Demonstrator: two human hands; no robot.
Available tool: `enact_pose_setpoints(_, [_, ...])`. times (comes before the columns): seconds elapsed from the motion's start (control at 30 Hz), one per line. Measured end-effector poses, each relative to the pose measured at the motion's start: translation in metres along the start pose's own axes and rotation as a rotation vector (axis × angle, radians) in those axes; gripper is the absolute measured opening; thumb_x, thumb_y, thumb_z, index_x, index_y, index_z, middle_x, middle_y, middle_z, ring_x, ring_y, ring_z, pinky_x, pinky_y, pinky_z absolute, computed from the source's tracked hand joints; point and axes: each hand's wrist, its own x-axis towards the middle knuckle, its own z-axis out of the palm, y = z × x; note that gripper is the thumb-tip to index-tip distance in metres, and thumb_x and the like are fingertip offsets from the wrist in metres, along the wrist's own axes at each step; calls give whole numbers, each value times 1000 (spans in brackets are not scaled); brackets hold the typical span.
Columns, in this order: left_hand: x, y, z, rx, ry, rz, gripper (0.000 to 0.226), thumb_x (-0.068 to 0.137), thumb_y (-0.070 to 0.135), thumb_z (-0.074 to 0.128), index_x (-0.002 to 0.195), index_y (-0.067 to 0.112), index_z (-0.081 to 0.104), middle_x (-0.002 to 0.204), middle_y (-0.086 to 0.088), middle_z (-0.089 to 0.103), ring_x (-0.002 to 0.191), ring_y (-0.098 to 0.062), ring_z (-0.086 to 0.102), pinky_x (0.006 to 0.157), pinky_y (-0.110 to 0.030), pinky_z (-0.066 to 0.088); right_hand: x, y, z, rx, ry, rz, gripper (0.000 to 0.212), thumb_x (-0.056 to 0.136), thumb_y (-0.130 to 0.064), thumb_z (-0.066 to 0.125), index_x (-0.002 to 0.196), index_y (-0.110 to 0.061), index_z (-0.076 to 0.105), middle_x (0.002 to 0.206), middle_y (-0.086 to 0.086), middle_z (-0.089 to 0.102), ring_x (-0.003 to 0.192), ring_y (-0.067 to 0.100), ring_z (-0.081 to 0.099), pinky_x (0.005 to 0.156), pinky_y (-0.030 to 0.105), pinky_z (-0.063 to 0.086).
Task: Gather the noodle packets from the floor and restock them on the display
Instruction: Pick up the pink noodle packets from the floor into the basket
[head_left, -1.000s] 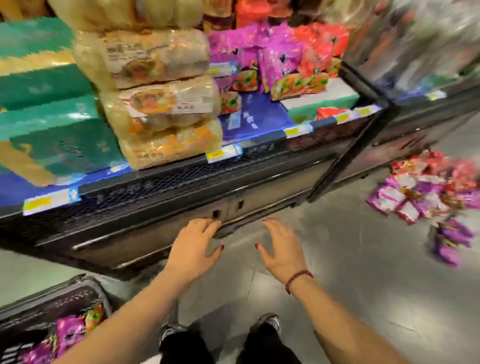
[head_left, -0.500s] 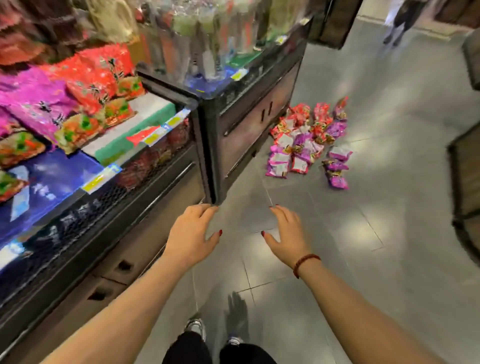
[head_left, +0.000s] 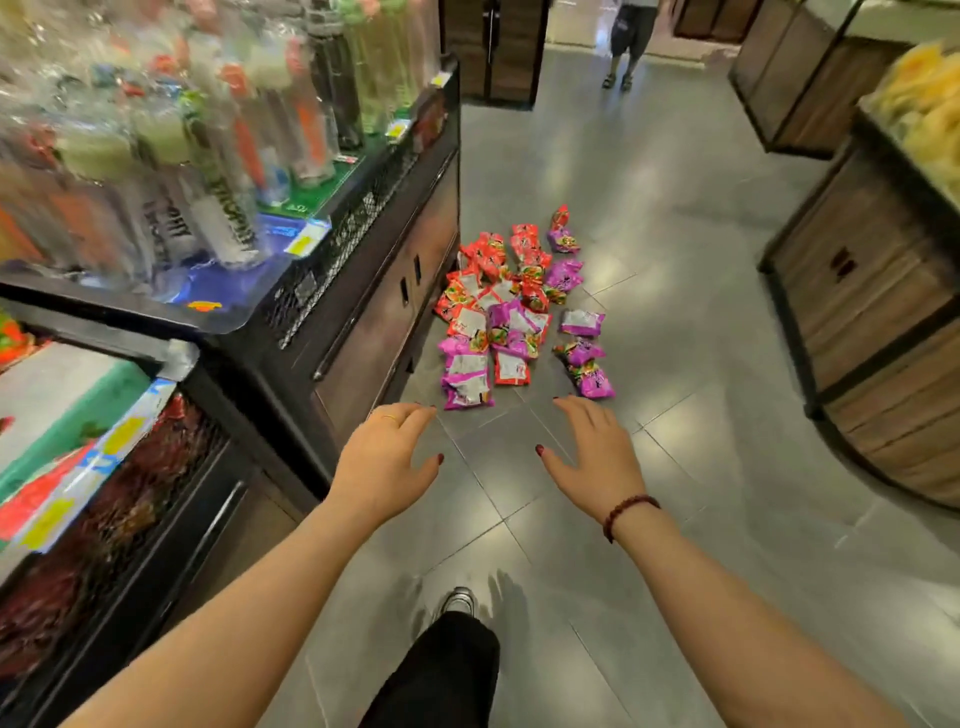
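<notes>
Ahead, noodle packets (head_left: 511, 312) are heaped on the floor (head_left: 675, 234) beside the display (head_left: 384, 291); left hand (head_left: 384, 462) and right hand (head_left: 597, 457) are held relaxed, grasping nothing.

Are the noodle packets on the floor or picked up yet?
On the floor: noodle packets lie scattered by the display base; left hand and right hand hold nothing.

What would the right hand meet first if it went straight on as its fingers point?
Likely the purple noodle packet lying nearest its fingertips. Only bare floor shows between that and the open right hand, though depth is unclear.
</notes>
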Motion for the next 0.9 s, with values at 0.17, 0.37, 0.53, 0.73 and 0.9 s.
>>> enact_pose_setpoints(0.17, [86,-20,-1,-44,-47,-16,57,84,36,69,134,14,55,131,-7,58,122,-28,52,96,-37,46,83,4,-5,-4,-41,12,61,91,-39,59,143,-17,38,147,2,39,134,21,34,112,34,28])
enact_pose_setpoints(0.37, [170,-30,7,-60,-104,-34,56,86,37,66,136,17,52,134,-3,56,124,-25,49,98,-35,43,165,25,-1,21,-85,31,61,91,-41,58,144,-18,37,147,1,38,135,20,33,111,32,26])
enact_pose_setpoints(0.53, [242,-37,20,-68,-93,-82,54,83,35,70,131,15,57,127,-5,60,117,-27,55,91,-37,47,248,54,-3,58,-123,2,58,91,-40,58,142,-19,39,144,0,41,133,20,35,110,32,28])
enact_pose_setpoints(0.73, [329,-35,30,-90,-93,-218,58,81,46,54,130,16,58,125,-5,61,114,-29,56,91,-39,50,355,88,-15,68,-199,-58,56,89,-36,62,139,-16,43,137,5,48,126,25,42,106,37,37])
enact_pose_setpoints(0.9, [372,-48,34,-108,-80,-306,67,78,55,42,129,15,58,123,-4,62,112,-28,56,89,-38,50,427,94,-17,83,-226,-116,52,89,-33,61,136,-16,46,132,5,51,122,25,45,101,36,40])
